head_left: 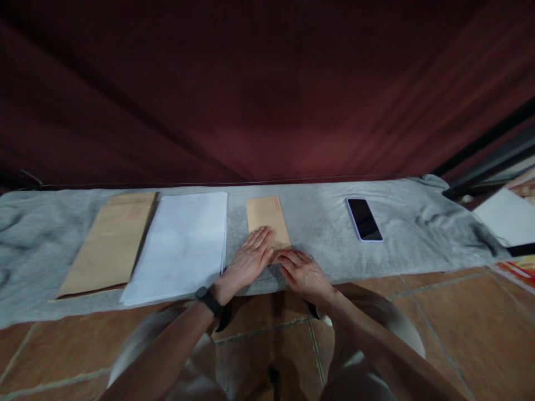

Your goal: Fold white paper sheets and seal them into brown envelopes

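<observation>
A small brown paper envelope (pixel 267 213) lies on the grey cloth in front of me, with faint red print at its far right corner. My left hand (pixel 253 253) rests flat on its near left part, fingers stretched out and holding nothing. At the near right corner, my right hand (pixel 303 270) has its fingers drawn together on the envelope's near edge. The fingertips of both hands almost meet there, and they cover part of that edge.
Left of the envelope lie a stack of white paper (pixel 179 245) and a stack of large brown envelopes (pixel 109 242). A phone in a purple case (pixel 364 220) lies to the right. The grey cloth (pixel 321 223) ends near my knees, above a tiled floor (pixel 468 323). A dark red curtain (pixel 267 89) hangs behind.
</observation>
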Demonstrator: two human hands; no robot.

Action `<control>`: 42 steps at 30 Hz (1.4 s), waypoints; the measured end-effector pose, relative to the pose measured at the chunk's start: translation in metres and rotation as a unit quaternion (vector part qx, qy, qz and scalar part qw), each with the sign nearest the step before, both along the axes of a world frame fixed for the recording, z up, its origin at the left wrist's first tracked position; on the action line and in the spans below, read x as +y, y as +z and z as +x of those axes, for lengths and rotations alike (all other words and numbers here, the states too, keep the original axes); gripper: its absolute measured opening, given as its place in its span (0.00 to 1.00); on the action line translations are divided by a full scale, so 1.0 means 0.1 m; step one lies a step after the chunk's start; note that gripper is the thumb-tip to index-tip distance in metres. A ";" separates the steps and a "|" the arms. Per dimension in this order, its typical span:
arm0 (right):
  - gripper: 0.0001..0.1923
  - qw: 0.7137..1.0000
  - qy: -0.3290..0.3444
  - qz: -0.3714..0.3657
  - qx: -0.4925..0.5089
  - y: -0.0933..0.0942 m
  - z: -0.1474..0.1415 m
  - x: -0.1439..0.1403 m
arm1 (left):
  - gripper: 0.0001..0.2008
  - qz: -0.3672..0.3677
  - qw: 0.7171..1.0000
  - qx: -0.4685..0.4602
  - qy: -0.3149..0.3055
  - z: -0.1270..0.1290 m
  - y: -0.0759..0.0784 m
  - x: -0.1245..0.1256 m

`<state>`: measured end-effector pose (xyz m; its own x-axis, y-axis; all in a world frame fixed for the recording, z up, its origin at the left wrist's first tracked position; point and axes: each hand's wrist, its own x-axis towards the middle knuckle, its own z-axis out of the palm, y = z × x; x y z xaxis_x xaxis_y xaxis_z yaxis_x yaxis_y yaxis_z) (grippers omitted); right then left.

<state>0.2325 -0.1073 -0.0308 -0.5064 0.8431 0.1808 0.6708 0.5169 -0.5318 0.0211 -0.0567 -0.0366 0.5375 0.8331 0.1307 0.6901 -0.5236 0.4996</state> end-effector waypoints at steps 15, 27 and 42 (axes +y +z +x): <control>0.07 0.994 -0.028 0.048 -0.096 0.08 -0.09 0.02 | 0.30 0.073 0.977 0.191 0.061 0.42 -0.09 0.88; 0.10 0.998 0.016 -0.027 -0.048 0.10 0.08 0.15 | 0.30 0.077 0.982 0.171 -0.015 0.31 -0.20 0.57; 0.12 0.988 -0.108 -0.111 0.025 0.07 0.21 0.38 | 0.28 0.100 0.981 0.160 -0.054 0.24 -0.10 -0.41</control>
<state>0.2534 -0.0696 -0.0238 -0.3051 0.9523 0.0006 0.7225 0.2319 -0.6513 0.0447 -0.0977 -0.0467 0.6607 0.7444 0.0963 0.7304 -0.6672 0.1459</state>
